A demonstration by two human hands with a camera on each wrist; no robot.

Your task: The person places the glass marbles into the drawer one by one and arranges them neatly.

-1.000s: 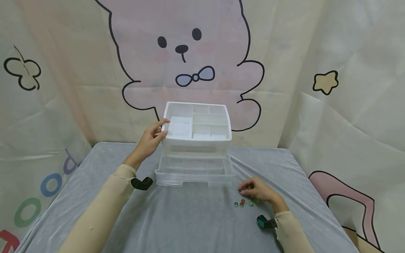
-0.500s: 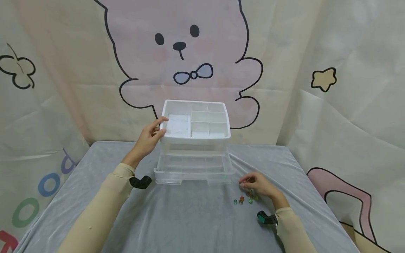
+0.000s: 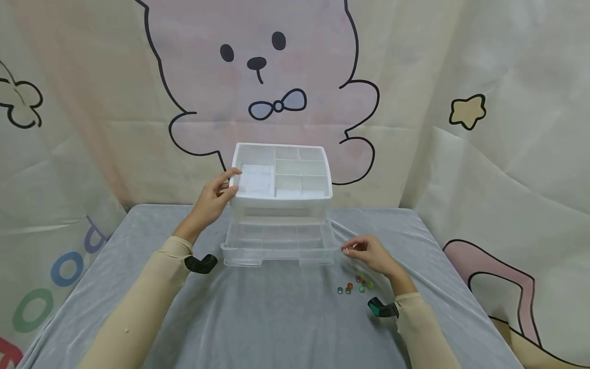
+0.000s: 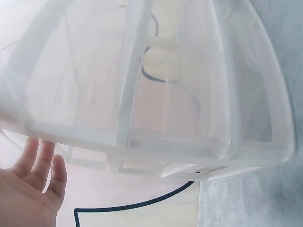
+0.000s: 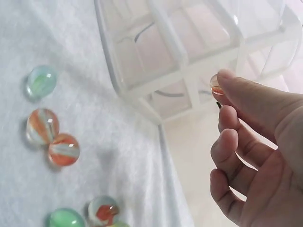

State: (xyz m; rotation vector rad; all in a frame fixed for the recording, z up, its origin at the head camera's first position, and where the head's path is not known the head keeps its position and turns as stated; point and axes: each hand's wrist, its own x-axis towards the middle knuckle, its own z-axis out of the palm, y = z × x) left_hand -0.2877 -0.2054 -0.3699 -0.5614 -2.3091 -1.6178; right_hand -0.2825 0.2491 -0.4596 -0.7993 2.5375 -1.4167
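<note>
A white and clear plastic drawer organizer [image 3: 280,210] stands on the table with a compartmented top tray [image 3: 301,167]. Its clear lower drawer [image 3: 278,254], divided inside, is pulled out toward me. My left hand [image 3: 207,202] holds the tray's left rim, one finger over the edge and the thumb lower at the side. To the right of the drawer my right hand [image 3: 374,253] pinches a clear marble with orange in it [image 5: 216,85] between thumb and fingertip. Below that hand several glass marbles [image 3: 349,285] lie on the cloth, green and orange ones among them.
A grey cloth [image 3: 258,318] covers the table. Behind it hangs a curtain [image 3: 322,51] printed with a bear, and more printed cloth stands at both sides. Black bands with small devices [image 3: 383,308] sit at the wrists.
My right hand has lifted away from the loose marbles with one marble, moving forward and left toward the open drawer. The left hand keeps its place on the organizer. The head view has shifted slightly.
</note>
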